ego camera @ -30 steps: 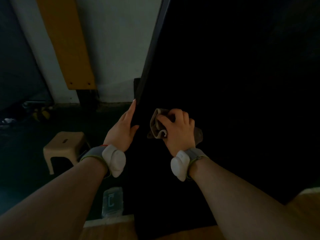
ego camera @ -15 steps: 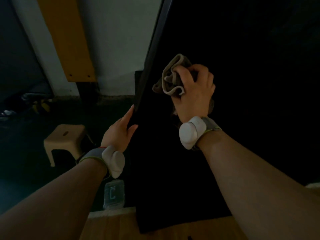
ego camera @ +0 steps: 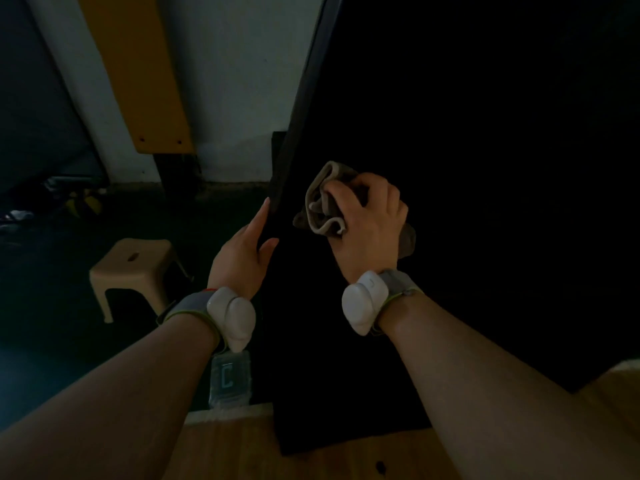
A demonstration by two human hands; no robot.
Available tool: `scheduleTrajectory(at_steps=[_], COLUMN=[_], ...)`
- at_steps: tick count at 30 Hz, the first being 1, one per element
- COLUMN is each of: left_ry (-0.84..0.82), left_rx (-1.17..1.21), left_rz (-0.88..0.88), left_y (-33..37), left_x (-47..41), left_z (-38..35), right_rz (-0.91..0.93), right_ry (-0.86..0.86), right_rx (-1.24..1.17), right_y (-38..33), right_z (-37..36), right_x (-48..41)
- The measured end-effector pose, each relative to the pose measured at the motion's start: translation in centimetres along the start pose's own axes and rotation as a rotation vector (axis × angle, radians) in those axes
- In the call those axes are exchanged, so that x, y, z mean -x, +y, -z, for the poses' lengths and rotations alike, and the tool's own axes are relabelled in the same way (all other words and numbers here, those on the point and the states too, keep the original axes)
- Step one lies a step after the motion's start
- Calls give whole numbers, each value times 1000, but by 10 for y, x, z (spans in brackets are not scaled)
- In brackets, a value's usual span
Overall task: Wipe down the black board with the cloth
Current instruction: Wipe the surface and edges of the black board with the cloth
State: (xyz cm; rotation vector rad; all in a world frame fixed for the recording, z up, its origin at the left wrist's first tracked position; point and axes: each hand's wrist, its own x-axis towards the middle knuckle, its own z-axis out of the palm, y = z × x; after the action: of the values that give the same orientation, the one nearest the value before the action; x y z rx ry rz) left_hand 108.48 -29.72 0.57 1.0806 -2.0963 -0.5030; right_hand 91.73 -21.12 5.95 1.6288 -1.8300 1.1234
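Note:
A large black board (ego camera: pixel 467 168) stands upright on a wooden surface and fills the right half of the head view. My right hand (ego camera: pixel 369 225) grips a bunched grey-brown cloth (ego camera: pixel 320 206) and presses it against the board's face near its left edge. My left hand (ego camera: pixel 244 254) holds that left edge, index finger straight along the side and thumb on the front. Both wrists wear white sensor bands.
A wooden surface (ego camera: pixel 242 448) carries the board's bottom edge. A beige plastic stool (ego camera: pixel 135 268) stands on the dark floor at left. An orange plank (ego camera: pixel 138 74) leans on the white wall. A clear container marked C (ego camera: pixel 229 379) lies below my left wrist.
My right hand swept the cloth up the board, then back down to about mid-height near the left edge. My left hand stayed on the board's edge.

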Motion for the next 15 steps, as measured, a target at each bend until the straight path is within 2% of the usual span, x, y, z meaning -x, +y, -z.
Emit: scheduleTrajectory(at_steps=[5, 10, 13, 15], left_ry=[15, -22, -89, -148], left_rx=[-17, -15, 1, 36], left_rz=[-14, -13, 11, 45], left_y=[0, -1, -3, -8], left_x=[1, 3, 9, 14], left_z=[-1, 2, 2, 2], right_rz=[24, 53, 87, 59], right_ry=[-111, -233, -147, -18], right_rx=[33, 46, -2, -41], right_y=[6, 9, 6, 4], right_z=[-19, -12, 7, 16], right_x=[37, 34, 27, 18])
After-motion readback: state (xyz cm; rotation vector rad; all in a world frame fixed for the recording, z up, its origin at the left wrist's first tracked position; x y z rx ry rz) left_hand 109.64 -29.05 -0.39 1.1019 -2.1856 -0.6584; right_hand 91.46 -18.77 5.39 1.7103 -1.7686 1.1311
